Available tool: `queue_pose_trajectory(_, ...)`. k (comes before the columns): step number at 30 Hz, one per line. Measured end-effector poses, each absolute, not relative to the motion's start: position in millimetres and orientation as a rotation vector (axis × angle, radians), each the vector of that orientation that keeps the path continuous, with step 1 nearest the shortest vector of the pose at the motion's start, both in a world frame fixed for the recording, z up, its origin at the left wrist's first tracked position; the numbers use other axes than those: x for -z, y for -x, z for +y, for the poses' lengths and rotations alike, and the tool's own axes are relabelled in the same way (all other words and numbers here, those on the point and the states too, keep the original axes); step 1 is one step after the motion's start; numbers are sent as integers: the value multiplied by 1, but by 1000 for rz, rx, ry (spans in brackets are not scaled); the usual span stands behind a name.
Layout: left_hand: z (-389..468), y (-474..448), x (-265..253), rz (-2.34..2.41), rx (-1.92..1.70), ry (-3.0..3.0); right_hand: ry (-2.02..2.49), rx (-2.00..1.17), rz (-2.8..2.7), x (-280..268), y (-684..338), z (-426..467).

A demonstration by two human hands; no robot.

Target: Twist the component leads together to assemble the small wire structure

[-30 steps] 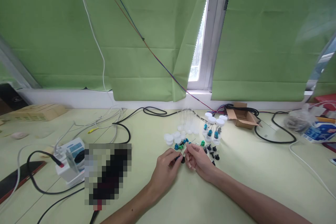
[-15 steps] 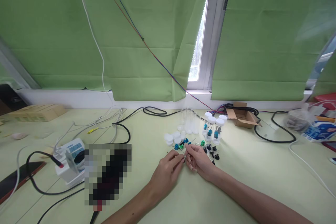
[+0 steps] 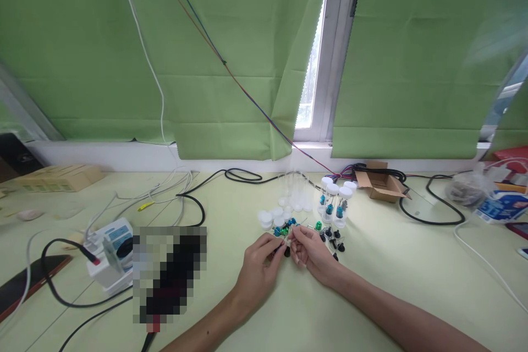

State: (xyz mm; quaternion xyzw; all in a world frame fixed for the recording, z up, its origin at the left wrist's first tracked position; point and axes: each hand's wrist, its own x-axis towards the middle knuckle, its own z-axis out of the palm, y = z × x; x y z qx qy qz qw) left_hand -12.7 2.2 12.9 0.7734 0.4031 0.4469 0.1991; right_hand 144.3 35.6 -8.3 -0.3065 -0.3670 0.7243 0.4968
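Head view: both hands meet low over the worktop, fingertips together. Left hand and right hand pinch a small dark part between them (too tiny to identify, perhaps a pin). Just beyond lie blue and green beads, white caps and capped tubes.

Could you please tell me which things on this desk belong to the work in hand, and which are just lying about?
In hand:
left hand and right hand, pinching a small part between them
coloured parts
black parts
capped vials
loose caps

Lying about:
cardboard box
black cable
white device
plastic bag
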Motion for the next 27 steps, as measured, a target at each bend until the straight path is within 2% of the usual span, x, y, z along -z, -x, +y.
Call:
queue_pose_trajectory(15,2,12,-12,1116,-1235,-2134,694,-1768,-847,7,-147,36)
queue_pose_trajectory(22,8,10,-12,1143,-1273,-1630,681,-1738,-827,9,-146,36)
queue_pose_trajectory(27,12,11,-12,1127,-1255,-1485,673,-1708,-849,11,-146,37)
